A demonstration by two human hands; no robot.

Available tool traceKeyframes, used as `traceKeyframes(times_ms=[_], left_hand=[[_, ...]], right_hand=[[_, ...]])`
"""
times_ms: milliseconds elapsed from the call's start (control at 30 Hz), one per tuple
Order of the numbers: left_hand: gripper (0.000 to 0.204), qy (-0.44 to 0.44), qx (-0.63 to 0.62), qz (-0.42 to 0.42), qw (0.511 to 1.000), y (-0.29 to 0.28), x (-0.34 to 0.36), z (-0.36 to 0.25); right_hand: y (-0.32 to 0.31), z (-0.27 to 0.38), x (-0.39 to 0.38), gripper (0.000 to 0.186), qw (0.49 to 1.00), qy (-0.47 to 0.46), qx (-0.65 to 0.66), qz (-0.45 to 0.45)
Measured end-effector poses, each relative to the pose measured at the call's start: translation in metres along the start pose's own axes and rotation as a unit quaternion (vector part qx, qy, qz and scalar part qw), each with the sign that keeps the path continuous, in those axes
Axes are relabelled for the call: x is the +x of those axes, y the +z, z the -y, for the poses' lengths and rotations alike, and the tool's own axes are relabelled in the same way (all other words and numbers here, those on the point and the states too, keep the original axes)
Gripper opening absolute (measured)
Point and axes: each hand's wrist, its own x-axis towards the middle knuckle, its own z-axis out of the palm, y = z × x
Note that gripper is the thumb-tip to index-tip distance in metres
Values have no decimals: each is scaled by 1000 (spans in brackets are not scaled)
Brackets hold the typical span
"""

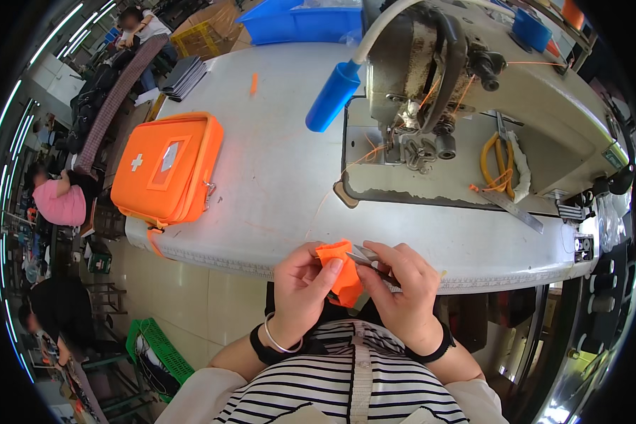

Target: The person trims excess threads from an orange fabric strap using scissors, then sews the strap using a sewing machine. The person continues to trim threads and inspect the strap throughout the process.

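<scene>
Just over the table's front edge, my left hand (297,286) pinches a small folded piece of orange fabric (346,284) between thumb and fingers. My right hand (408,286) is closed around a pair of thread snips (364,254). Their metal blades touch or lie close against the fabric's upper right edge; whether they are cutting cannot be made out. My right fingers hide most of the snips' grip. Left of my hands, an orange zippered case (166,169) with a white cross lies on the table (275,169).
An industrial sewing machine (417,63) with orange thread stands at the back right, a blue tube (333,95) hanging beside it. Yellow-handled scissors (495,164) and a metal ruler (517,212) lie on its bed. Behind is a blue bin (297,28). A green basket (155,353) sits on the floor.
</scene>
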Motion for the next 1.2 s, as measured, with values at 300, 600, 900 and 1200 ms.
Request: traceKeyframes(times_ms=[300,600,900,1200], left_hand=[[19,-30,-28,-22,999,2,-2,-1],[16,66,110,-5,992,9,-1,-5],[13,85,193,-22,977,-2,11,4],[17,0,42,-1,999,-6,11,-8]], right_hand=[[-19,4,11,32,981,95,165,-23],[3,-2,12,20,998,-59,11,12],[8,25,-1,10,900,-52,349,255],[-2,8,11,34,995,-31,-65,64]])
